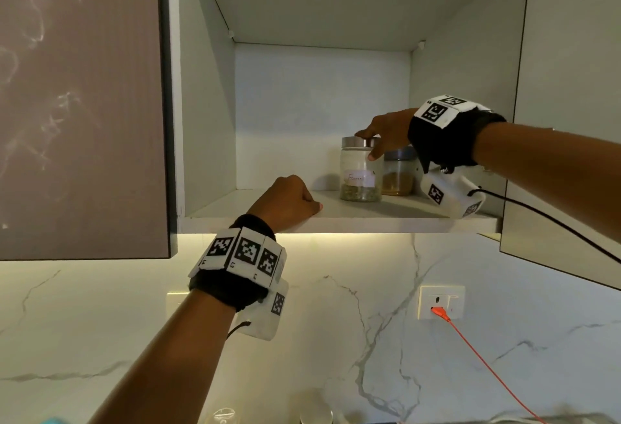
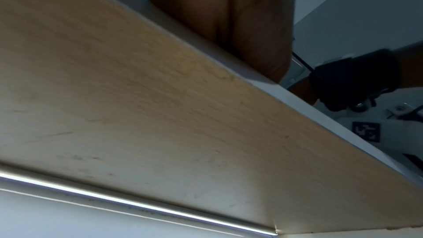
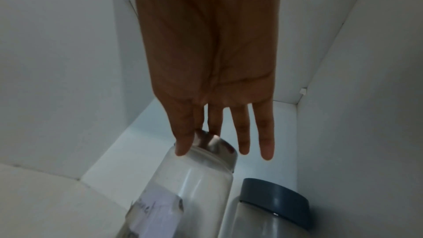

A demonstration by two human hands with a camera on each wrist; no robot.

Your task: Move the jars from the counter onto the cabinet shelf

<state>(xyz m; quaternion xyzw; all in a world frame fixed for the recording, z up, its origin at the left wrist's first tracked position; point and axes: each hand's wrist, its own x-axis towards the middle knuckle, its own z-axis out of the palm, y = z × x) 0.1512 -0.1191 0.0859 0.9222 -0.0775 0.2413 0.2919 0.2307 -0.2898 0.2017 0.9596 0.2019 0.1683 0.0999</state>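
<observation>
Right hand (image 1: 386,131), fingers straight, only touching the steel lid of the labelled jar (image 1: 360,171) mid-shelf (image 1: 336,218); careless withdrawal could knock it into the dark-lidded jar (image 1: 398,171) beside it.

A home kitchen is shown: a wall cabinet (image 1: 208,87) over a marble backsplash (image 1: 336,322), 2 spice jars (image 1: 360,171), a socket (image 1: 441,302).

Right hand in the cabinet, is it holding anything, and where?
Nothing gripped: the right hand rests straight fingers on the labelled clear glass jar's silver metal lid.
</observation>
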